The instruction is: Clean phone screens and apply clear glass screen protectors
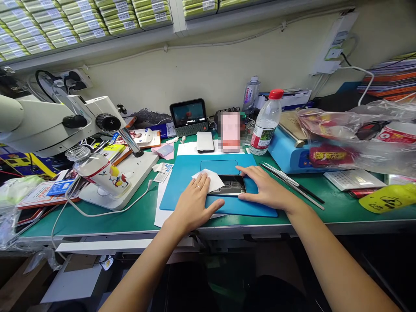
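A phone (234,185) lies on the blue mat (185,200), its dark, glossy surface showing bright reflections. My left hand (195,199) presses a white wipe (215,181) down over its left part, fingers flat and together, thumb held out to the side. The phone's left end is hidden under wipe and hand. At the other end my right hand (264,186) braces the phone, thumb at the near edge and index finger beyond the far edge. A thin dark-outlined rectangular sheet (219,165) lies just behind the phone.
On the left stand a microscope (107,113) and a glass jar (97,171). Behind the mat are a small display (188,116), a white device (205,142) and a red-capped bottle (266,123). Thin tools (292,184), a blue machine (287,149) and a yellow bottle (388,198) lie right.
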A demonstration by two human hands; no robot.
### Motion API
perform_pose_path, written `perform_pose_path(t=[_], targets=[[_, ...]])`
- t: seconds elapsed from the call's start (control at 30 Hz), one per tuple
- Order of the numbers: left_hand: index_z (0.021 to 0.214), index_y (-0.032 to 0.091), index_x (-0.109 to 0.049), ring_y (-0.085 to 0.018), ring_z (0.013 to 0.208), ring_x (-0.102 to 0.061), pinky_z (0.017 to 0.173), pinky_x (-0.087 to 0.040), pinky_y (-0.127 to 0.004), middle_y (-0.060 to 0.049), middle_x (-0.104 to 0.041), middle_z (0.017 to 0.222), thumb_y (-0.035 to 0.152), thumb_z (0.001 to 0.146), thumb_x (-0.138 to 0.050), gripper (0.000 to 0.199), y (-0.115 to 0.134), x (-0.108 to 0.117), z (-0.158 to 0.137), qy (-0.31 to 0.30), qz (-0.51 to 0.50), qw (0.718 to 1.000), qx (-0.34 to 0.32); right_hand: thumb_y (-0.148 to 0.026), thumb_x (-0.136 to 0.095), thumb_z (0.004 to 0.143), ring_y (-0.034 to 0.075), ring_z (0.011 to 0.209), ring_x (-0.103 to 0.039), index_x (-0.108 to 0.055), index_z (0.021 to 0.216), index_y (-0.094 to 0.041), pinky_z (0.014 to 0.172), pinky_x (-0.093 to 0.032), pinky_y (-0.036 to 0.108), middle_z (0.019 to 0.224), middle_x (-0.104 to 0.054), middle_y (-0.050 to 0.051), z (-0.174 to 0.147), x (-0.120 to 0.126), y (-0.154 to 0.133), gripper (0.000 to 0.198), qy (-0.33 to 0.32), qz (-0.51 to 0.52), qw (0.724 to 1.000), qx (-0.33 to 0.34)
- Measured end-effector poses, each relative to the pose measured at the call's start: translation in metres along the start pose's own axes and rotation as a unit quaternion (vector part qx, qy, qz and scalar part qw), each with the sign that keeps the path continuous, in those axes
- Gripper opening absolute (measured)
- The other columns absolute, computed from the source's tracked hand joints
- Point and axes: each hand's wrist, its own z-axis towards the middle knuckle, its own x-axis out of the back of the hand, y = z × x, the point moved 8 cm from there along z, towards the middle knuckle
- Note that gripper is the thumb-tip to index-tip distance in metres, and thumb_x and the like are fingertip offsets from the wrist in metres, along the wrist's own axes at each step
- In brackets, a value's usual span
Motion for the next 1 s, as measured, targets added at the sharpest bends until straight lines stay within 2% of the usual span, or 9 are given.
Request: perform_pose_path(t=[0.17,0.3,0.43,0.57,0.67,0.83,1.0], targets=[[0.155,0.005,-0.037,-0.034,0.154,-0.028,0.125,-0.027,-0.051,-0.022,-0.033,0.162,0.077,0.097,-0.035,0.092,0.035,-0.007,0.015,0.009,-0.030,0.999,-0.021,-0.068,-0.071,0.078,0.037,0.120,-0.056,-0.040,0.155,-0.033,0.104,-0.046,0.059,0.123,-0.063,0.011,0.001,0.000,-0.002,0.090,0.006,0.009,1.000,0.004],[0.154,0.002,-0.039,-0.033,0.154,-0.027,0.126,-0.026,-0.047,-0.022,-0.034,0.162,0.079,0.096,-0.032,0.096,0.073,-0.014,0.029,-0.006,-0.049,0.996,-0.076,-0.068,-0.076,0.072,0.038,0.125,-0.053,-0.036,0.158,-0.032,0.108,-0.043,0.060,0.130,-0.060,0.011,0.000,-0.001,0.001,0.100,0.012,0.020,1.000,0.002],[0.155,0.004,-0.039,-0.032,0.155,-0.026,0.127,-0.025,-0.047,-0.018,-0.034,0.164,0.076,0.097,-0.035,0.093,0.086,-0.015,0.032,-0.011,-0.060,0.993,-0.102,-0.070,-0.076,0.070,0.039,0.127,-0.051,-0.034,0.159,-0.029,0.108,-0.042,0.059,0.135,-0.057,0.013,-0.001,-0.002,0.003,0.107,0.003,0.020,1.000,-0.014],[0.156,0.009,-0.039,-0.028,0.155,-0.027,0.128,-0.021,-0.048,-0.013,-0.035,0.164,0.073,0.100,-0.033,0.085,0.077,-0.012,0.013,-0.015,-0.053,0.991,-0.121,-0.073,-0.077,0.067,0.039,0.126,-0.051,-0.034,0.160,-0.027,0.108,-0.042,0.058,0.132,-0.059,0.013,-0.002,-0.002,0.001,0.113,-0.007,0.018,1.000,-0.015],[0.158,0.012,-0.036,-0.027,0.155,-0.026,0.128,-0.020,-0.049,-0.011,-0.034,0.164,0.069,0.103,-0.031,0.080,0.062,-0.008,-0.009,-0.012,-0.030,0.993,-0.114,-0.077,-0.072,0.070,0.038,0.124,-0.053,-0.035,0.159,-0.027,0.107,-0.043,0.056,0.128,-0.062,0.013,-0.001,0.000,-0.001,0.108,-0.003,0.024,1.000,-0.003],[0.159,0.013,-0.032,-0.027,0.155,-0.028,0.128,-0.021,-0.054,-0.013,-0.031,0.165,0.058,0.107,-0.030,0.069,0.021,0.001,-0.036,-0.022,0.019,0.997,-0.069,-0.085,-0.055,0.077,0.038,0.122,-0.055,-0.041,0.157,-0.030,0.106,-0.044,0.056,0.127,-0.064,0.013,0.000,0.000,0.003,0.098,0.015,0.030,0.999,0.011],[0.162,0.020,-0.027,-0.024,0.156,-0.022,0.129,-0.017,-0.053,-0.008,-0.026,0.167,0.049,0.110,-0.030,0.059,-0.008,0.003,-0.040,-0.074,-0.010,0.991,-0.108,-0.089,-0.028,0.083,0.037,0.123,-0.054,-0.045,0.154,-0.025,0.108,-0.042,0.053,0.128,-0.064,0.014,0.000,0.000,0.006,0.097,0.020,0.065,0.998,0.011]])
